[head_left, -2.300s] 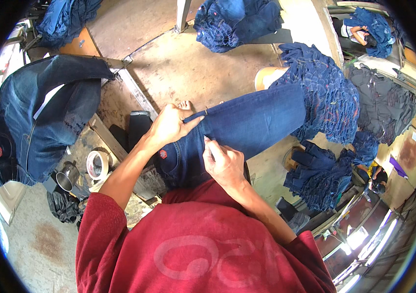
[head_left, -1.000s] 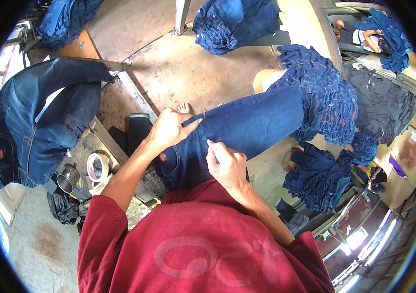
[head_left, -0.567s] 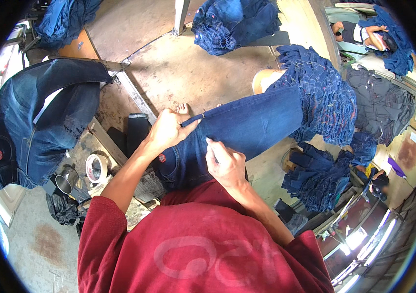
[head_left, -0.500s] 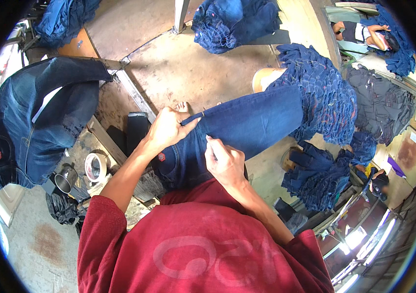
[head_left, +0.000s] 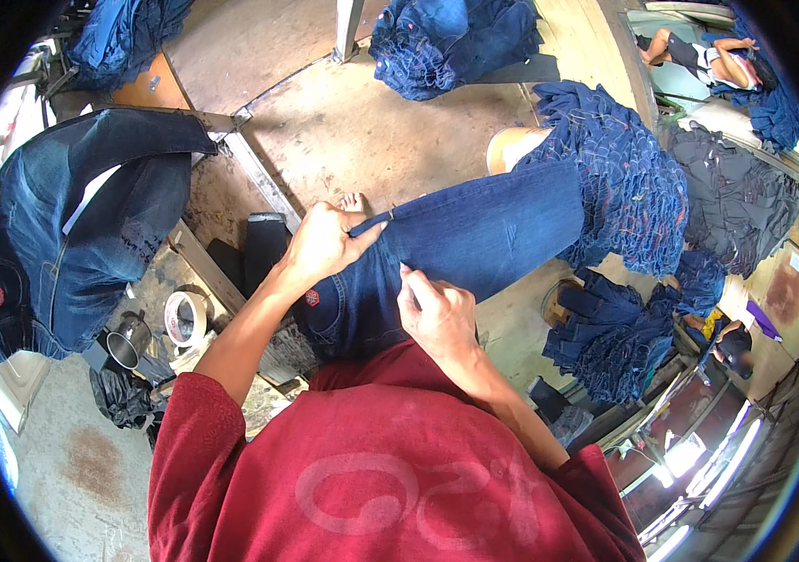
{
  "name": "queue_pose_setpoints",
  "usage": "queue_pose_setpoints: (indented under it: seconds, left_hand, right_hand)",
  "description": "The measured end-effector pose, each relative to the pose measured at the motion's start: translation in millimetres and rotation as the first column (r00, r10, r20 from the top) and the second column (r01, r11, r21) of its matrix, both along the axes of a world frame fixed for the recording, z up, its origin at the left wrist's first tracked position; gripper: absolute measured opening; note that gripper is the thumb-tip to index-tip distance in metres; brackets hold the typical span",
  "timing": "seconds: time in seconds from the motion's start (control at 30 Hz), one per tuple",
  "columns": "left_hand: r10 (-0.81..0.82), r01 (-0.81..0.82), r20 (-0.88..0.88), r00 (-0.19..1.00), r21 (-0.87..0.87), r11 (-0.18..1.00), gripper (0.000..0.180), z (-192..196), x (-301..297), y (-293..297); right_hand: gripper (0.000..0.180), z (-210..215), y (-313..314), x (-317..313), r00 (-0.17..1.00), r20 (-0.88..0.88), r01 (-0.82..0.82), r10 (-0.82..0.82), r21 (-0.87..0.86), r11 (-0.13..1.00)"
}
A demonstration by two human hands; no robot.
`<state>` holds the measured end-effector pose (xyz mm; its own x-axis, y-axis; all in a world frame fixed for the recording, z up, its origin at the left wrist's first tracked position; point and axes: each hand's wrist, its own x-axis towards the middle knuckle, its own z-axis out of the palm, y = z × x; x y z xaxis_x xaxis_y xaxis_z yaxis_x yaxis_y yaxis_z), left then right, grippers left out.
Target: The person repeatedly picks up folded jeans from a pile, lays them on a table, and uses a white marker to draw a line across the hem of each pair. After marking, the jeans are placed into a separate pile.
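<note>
A pair of dark blue jeans [head_left: 502,229] stretches from my lap out to the right, one leg lying flat. A small red patch [head_left: 312,298] shows near its pocket. My left hand [head_left: 326,245] pinches the upper edge of the denim between thumb and fingers. My right hand [head_left: 439,314] is curled, its fingertips resting on or just over the middle of the cloth. Whatever it holds, if anything, is too small or hidden to tell.
Another pair of jeans [head_left: 81,225] hangs at the left, above a metal cup [head_left: 127,343] and a tape roll [head_left: 186,318]. Denim heaps [head_left: 610,178] lie to the right, with a grey garment pile [head_left: 732,192] beyond. Another person [head_left: 713,61] is at the far right.
My right hand has shifted very slightly right and down on the denim. My left hand keeps its pinch in the same place. The person at far right has moved a little.
</note>
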<state>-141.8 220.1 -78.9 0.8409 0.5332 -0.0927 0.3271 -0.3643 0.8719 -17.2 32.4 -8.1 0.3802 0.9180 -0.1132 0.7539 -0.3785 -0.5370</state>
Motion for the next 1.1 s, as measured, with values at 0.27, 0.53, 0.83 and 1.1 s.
queue_pose_setpoints:
  seconds: [0.27,0.53,0.83,1.1]
  left_hand:
    - [0.002,-0.002,-0.043,0.999,0.0,1.0,0.022,-1,-2,-1]
    - [-0.022,0.025,-0.064,0.998,0.04,0.999,0.019,-3,-2,0]
    - [0.009,-0.007,-0.038,0.999,0.065,0.998,0.02,1,-1,-1]
    - [0.475,-0.416,-0.413,0.777,0.229,0.88,0.057,79,-51,-37]
  right_hand:
    - [0.007,-1,0,1,0.999,-0.001,0.035,-0.035,0.031,0.999]
    - [0.009,-16,21,-3,0.999,-0.021,0.03,-0.028,0.108,0.994]
    - [0.016,5,6,4,0.952,-0.232,0.204,-0.2,-0.004,0.979]
    - [0.016,26,-59,40,0.798,-0.431,0.489,-0.421,0.056,0.87]
